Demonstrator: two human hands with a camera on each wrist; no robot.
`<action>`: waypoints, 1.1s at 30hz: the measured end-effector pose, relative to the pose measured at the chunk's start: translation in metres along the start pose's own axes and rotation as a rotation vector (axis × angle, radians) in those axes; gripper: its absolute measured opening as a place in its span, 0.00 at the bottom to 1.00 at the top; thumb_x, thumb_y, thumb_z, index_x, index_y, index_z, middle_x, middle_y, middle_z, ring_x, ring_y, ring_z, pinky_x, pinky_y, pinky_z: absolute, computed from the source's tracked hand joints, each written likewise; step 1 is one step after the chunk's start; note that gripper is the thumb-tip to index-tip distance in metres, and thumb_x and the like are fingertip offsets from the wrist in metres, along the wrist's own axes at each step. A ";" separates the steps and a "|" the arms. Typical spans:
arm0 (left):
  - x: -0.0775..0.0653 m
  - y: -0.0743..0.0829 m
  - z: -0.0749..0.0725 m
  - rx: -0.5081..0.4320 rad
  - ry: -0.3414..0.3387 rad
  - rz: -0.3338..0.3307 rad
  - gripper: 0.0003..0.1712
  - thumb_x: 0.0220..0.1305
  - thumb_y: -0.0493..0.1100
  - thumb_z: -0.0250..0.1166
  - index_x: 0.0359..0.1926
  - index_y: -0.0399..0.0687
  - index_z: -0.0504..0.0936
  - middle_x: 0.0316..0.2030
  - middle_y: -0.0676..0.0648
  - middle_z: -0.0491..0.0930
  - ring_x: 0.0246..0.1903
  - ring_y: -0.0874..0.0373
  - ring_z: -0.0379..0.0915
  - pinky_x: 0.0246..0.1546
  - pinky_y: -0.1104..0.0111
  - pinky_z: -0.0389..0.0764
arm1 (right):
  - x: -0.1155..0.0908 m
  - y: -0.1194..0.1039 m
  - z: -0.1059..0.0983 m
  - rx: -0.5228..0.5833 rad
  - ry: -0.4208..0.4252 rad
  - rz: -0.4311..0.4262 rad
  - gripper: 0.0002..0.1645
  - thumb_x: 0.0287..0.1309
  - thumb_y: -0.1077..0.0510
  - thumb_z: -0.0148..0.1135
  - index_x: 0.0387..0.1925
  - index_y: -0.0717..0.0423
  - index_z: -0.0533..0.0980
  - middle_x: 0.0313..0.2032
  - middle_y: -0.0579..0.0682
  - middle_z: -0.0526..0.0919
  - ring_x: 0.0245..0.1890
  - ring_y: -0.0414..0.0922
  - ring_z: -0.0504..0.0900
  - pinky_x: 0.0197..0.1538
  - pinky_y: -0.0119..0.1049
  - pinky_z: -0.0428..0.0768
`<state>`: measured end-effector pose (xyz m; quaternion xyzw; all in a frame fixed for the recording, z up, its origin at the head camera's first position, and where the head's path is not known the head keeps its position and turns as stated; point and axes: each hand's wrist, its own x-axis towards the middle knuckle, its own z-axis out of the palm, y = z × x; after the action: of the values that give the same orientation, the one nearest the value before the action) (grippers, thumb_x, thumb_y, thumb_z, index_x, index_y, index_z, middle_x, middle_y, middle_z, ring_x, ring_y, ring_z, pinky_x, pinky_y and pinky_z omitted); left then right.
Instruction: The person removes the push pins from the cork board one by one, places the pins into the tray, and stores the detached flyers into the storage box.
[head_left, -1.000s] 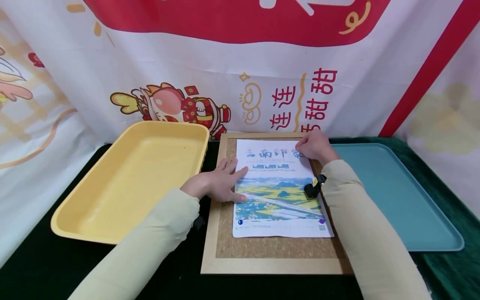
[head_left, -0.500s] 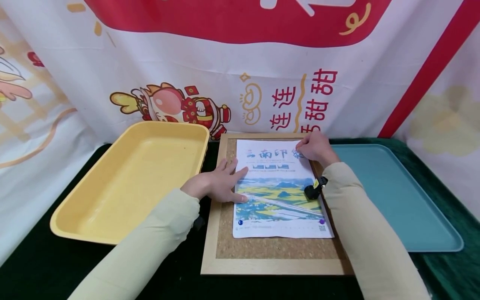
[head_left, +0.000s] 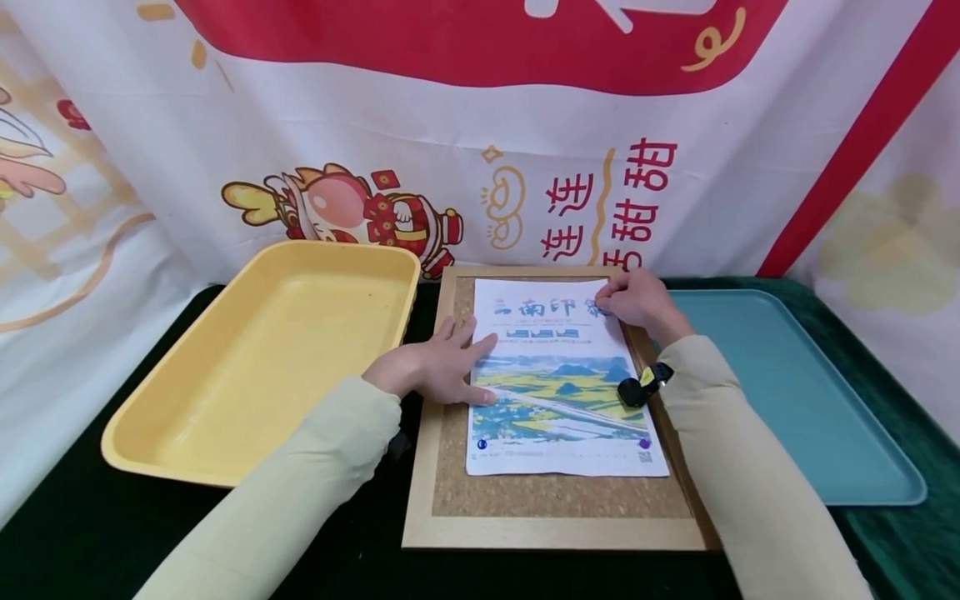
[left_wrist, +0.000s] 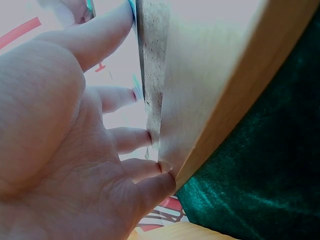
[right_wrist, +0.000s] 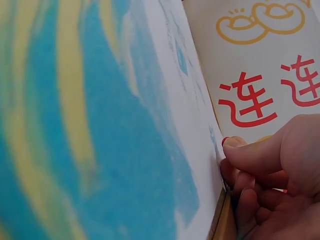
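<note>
A printed poster (head_left: 555, 333) with a blue and yellow landscape lies on a wood-framed cork board (head_left: 555, 500). A blue push pin (head_left: 482, 444) sits in its lower left corner and a purple push pin (head_left: 644, 444) in the lower right. My left hand (head_left: 438, 367) rests with spread, straight fingers across the poster's left edge and the frame. At the upper right corner, my right hand (head_left: 637, 302) pinches a red push pin (right_wrist: 225, 141) between thumb and fingers. Only a bit of its red head shows in the right wrist view; its tip is hidden.
To the left stands a deep yellow tray (head_left: 262, 358), close beside the board. A flat teal tray (head_left: 787, 400) lies on the right, partly behind my right sleeve. Dark green cloth (head_left: 360, 558) covers the table, and a printed white banner (head_left: 420, 117) hangs behind.
My right wrist has lowered and shifted slightly right, with the fingertips still at the poster's upper right corner. The left hand stays in place.
</note>
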<state>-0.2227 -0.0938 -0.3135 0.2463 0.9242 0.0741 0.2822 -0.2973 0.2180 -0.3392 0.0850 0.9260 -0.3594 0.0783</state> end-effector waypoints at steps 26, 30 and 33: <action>-0.002 0.000 -0.001 0.000 0.004 -0.008 0.54 0.76 0.65 0.60 0.88 0.58 0.41 0.87 0.41 0.26 0.85 0.37 0.17 0.84 0.40 0.37 | -0.022 0.018 -0.020 0.238 0.033 -0.012 0.20 0.74 0.53 0.66 0.61 0.58 0.82 0.61 0.60 0.80 0.53 0.54 0.78 0.57 0.45 0.79; -0.001 0.000 0.000 0.000 0.006 0.001 0.53 0.76 0.65 0.60 0.88 0.58 0.41 0.86 0.41 0.26 0.85 0.36 0.16 0.84 0.40 0.37 | -0.024 0.021 -0.025 0.250 0.055 -0.008 0.21 0.74 0.52 0.66 0.62 0.57 0.82 0.63 0.60 0.79 0.57 0.55 0.78 0.63 0.50 0.78; -0.001 0.000 0.001 0.002 0.009 0.000 0.53 0.76 0.65 0.61 0.88 0.58 0.41 0.87 0.41 0.26 0.85 0.36 0.16 0.84 0.40 0.37 | -0.026 0.024 -0.028 0.259 0.066 -0.017 0.23 0.74 0.51 0.67 0.63 0.57 0.82 0.65 0.60 0.78 0.59 0.55 0.76 0.66 0.52 0.77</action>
<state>-0.2214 -0.0945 -0.3140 0.2464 0.9255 0.0742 0.2778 -0.2696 0.2517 -0.3293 0.0982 0.8746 -0.4737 0.0332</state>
